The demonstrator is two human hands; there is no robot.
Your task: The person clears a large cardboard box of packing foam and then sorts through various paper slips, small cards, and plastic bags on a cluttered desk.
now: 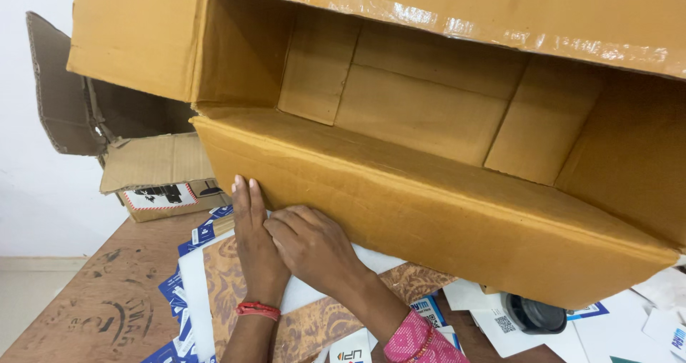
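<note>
Brown corrugated card is met by both hands at the lower wall of a large open cardboard box. The left hand is laid flat, fingers pressed together and pointing up against the box wall. The right hand is laid just beside it, fingers loosely curled, nothing pinched. Beneath the palms a white sheet is pressed onto a patterned brown board. The box is tilted above the hands, so it could be tipped onto them. Blue cards lie farther left.
</note>
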